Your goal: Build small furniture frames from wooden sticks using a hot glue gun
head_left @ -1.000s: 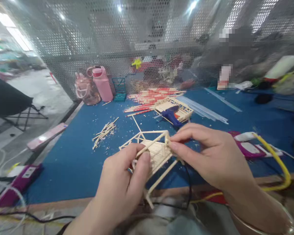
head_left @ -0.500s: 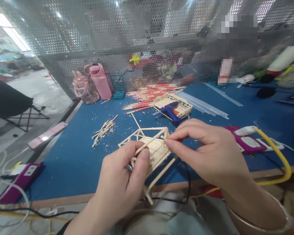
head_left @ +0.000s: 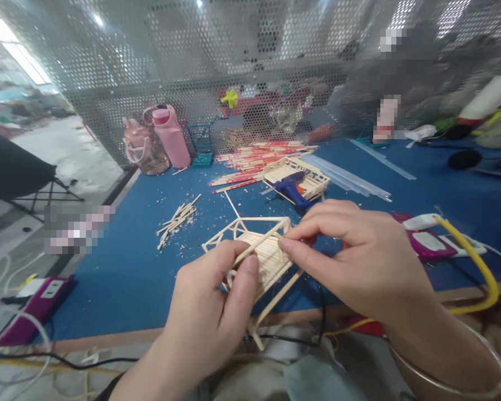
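Pale wooden stick-frame model (head_left: 262, 252), held in both hands above the near edge of the blue counter (head_left: 121, 267).
Left hand (head_left: 211, 312) pinches the model's near side; right hand (head_left: 359, 262) pinches its far right corner. Blue glue gun (head_left: 291, 191) beyond the model; loose pale stick pile (head_left: 177, 220) to its left.

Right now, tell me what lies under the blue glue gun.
The blue glue gun rests on a second stick frame, which lies on the blue table. The frame's middle is hidden beneath the gun.
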Tool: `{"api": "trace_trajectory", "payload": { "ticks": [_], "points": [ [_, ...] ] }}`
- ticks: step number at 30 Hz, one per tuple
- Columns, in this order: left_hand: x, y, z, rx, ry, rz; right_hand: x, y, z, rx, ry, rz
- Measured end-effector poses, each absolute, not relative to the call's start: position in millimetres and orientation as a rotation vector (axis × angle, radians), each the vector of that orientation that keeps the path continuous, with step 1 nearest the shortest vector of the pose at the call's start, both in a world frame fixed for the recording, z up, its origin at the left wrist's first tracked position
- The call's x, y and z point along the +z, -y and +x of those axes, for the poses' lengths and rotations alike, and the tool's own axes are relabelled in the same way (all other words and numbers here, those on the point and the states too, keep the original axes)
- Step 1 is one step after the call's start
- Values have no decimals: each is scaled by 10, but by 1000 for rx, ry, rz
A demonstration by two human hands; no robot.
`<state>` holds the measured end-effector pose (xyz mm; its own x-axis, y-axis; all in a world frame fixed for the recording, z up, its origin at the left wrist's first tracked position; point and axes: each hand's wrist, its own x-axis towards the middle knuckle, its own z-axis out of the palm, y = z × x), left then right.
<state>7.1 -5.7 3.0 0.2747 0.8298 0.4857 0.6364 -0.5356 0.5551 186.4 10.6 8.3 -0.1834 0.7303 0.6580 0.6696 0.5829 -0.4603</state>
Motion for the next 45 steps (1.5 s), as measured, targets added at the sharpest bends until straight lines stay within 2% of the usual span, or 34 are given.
{"api": "trace_trajectory", "payload": {
  "ticks": [16,24,30,37,41,45],
  "points": [
    [43,68,75,1125,-1346,2288,145,-101,1830,26,1970,-1136],
    [33,58,70,1091,-1369,2253,162,-89,1829,238,1916,-1232],
    [12,50,45,1153,-1391,2170,-16,-73,1929,359,1645,-1213],
    [-85,27,-6,1363,-1396,1980,-305,-136,1783,820,1617,-1058],
    [-138,17,-69,1354,-1386,1933,-313,-144,1661,831,1608,-1085],
    [-101,69,-106,1374,-1273,1566,-391,-65,1570,769,1558,-1061]
  ]
}}
